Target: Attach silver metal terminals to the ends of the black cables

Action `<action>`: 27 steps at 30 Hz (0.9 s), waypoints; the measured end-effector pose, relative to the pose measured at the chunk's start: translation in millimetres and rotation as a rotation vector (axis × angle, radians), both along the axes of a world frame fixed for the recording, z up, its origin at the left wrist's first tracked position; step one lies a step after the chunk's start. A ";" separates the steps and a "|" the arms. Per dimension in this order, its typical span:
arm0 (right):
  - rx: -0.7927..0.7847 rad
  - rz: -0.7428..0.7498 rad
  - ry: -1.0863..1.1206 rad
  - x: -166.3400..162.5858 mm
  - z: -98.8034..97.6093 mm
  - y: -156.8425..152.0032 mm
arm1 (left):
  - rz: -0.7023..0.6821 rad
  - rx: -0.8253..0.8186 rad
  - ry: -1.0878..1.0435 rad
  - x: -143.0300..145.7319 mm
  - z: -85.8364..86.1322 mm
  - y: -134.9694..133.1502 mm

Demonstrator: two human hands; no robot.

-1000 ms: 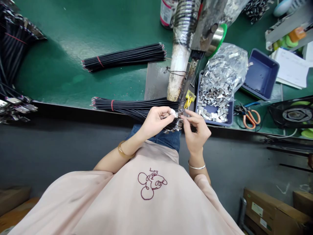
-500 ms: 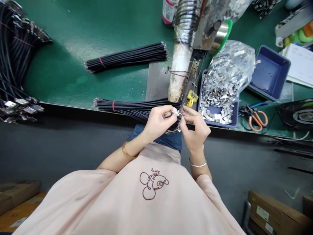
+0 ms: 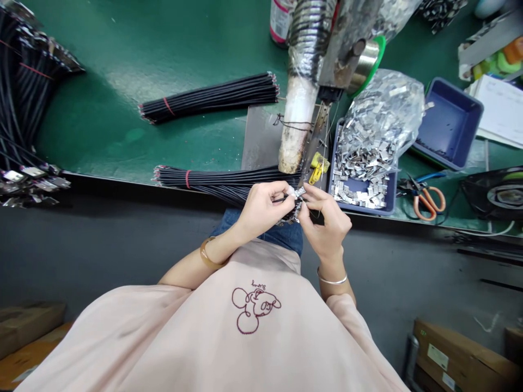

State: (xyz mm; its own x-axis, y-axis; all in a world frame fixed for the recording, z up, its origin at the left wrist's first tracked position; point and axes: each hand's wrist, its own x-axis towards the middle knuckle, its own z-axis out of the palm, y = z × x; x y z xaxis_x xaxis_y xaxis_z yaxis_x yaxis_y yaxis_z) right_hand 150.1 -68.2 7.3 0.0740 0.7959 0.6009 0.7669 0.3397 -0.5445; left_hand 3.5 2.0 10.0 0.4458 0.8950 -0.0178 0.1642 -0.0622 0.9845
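My left hand [image 3: 263, 206] pinches the end of a thin black wire at the front edge of the green bench [image 3: 122, 125]. My right hand [image 3: 324, 215] is closed beside it, its fingertips on a small metal clip [image 3: 300, 191] at that wire's tip. The two hands almost touch. Under them lies a bundle of black wires [image 3: 220, 178] tied with a red band, its right end carrying several metal clips. A soldering iron [image 3: 314, 142] on its stand points down just above my fingers.
A blue tray [image 3: 386, 198] holds loose metal clips under a plastic bag [image 3: 379, 125] of more. An empty blue tray [image 3: 449, 122], orange scissors [image 3: 425, 197], a second wire bundle [image 3: 210, 97], a solder spool [image 3: 368, 57] and cartons [image 3: 457, 354] on the floor are around.
My right hand closed in toward the left until the fingertips met at the clip; both hands shifted slightly down and left. The view moved a little.
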 end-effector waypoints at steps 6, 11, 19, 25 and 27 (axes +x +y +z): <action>-0.057 -0.028 0.103 3.8 4.4 -2.6 | -0.028 0.058 0.016 -1.2 3.1 -2.1; 0.395 -0.347 0.245 14.6 23.3 -14.1 | -0.263 0.190 0.063 -19.7 4.4 -7.2; -0.261 -0.443 0.100 68.4 28.1 -8.5 | 0.067 0.554 -0.064 -42.5 -12.3 0.5; -0.400 -0.391 -0.181 94.9 3.9 30.3 | 0.065 0.906 0.429 -43.9 -28.4 34.3; -0.441 -0.359 -0.268 96.0 5.1 37.6 | 0.023 0.899 0.409 -43.8 -30.5 46.7</action>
State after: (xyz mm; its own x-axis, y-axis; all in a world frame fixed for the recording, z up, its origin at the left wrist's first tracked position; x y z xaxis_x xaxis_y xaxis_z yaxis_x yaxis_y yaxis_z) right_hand 246.2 -30.6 12.4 0.2754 0.9266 0.2559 0.9205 -0.1774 -0.3480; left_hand -40.3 48.7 -20.5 0.5395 0.6590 0.5240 0.4920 -0.7518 0.4390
